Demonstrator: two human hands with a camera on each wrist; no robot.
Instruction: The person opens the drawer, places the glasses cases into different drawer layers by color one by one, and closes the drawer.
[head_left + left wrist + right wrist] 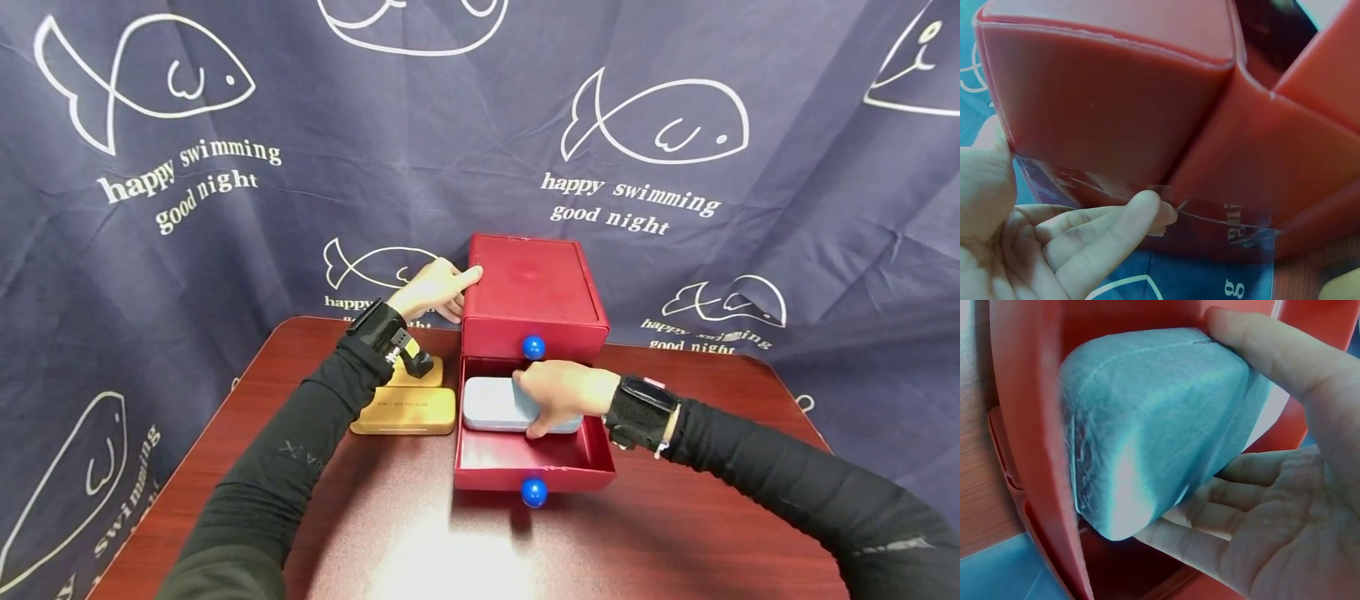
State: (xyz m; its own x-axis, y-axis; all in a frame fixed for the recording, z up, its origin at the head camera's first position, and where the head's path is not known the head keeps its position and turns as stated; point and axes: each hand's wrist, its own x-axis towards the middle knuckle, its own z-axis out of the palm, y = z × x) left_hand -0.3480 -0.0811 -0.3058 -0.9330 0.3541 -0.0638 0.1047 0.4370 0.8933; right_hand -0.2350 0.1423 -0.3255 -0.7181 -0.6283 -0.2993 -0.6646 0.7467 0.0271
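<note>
Inside open drawer [525, 462] (red): blue case [491, 402], right hand [562, 396].

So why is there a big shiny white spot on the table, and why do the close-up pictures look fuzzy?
Head view: a lamp's glare washes out the near edge of the table, in front of the open drawer. Left wrist view: the red box is so near that it blurs. Right wrist view: the light blue case and the right hand fill the picture, soft and tinted.

The head camera looks down from above; both wrist cameras sit very close, all seeing the red box [534, 292].
</note>
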